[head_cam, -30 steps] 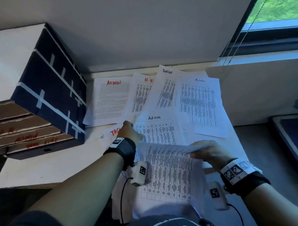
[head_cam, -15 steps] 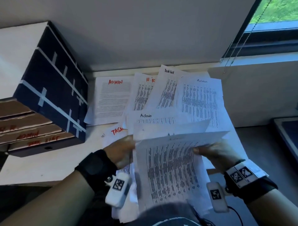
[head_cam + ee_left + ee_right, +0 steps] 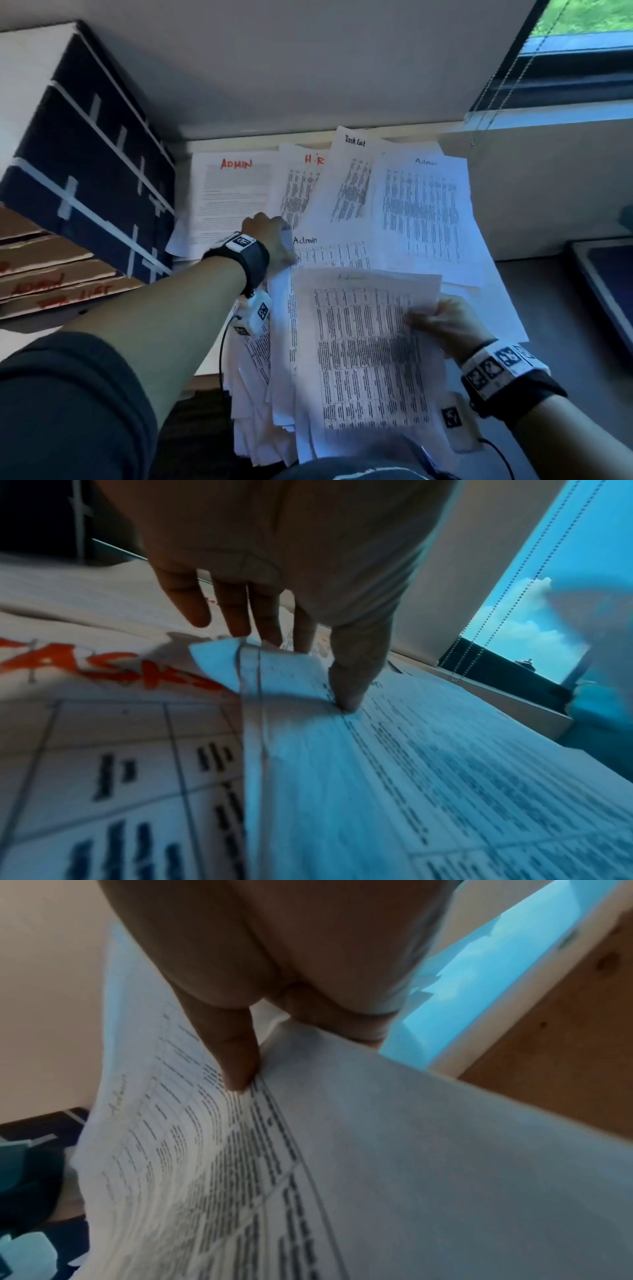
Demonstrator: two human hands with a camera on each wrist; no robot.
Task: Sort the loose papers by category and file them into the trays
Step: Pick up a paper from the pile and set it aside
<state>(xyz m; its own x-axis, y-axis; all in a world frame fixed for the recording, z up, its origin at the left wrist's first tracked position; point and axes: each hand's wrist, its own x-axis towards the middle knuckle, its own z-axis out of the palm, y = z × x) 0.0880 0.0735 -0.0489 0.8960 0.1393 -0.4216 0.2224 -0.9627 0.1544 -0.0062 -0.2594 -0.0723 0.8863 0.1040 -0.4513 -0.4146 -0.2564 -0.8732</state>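
Note:
Loose printed sheets lie fanned on the desk: a red-headed ADMIN sheet (image 3: 236,192), an H.R sheet (image 3: 298,185), a Task List sheet (image 3: 352,164) and two Admin tables (image 3: 424,205). My left hand (image 3: 270,236) reaches forward over them and pinches the corner of one sheet (image 3: 274,669) between thumb and fingers (image 3: 236,610), above a sheet headed TASK in red (image 3: 103,666). My right hand (image 3: 442,322) grips the right edge of a paper stack (image 3: 363,342) over my lap, its thumb (image 3: 236,1058) on the top table sheet (image 3: 205,1150).
Stacked cardboard trays (image 3: 51,284) with red labels stand at the left, under a dark blue box (image 3: 85,154) crossed with white tape. A wall closes the desk's far side. A dark flat object (image 3: 609,274) lies at the right, below a window.
My left hand has moved forward and up from the stack's left edge, taking a sheet with it toward the spread papers. The lifted stack has dropped flatter in my right hand.

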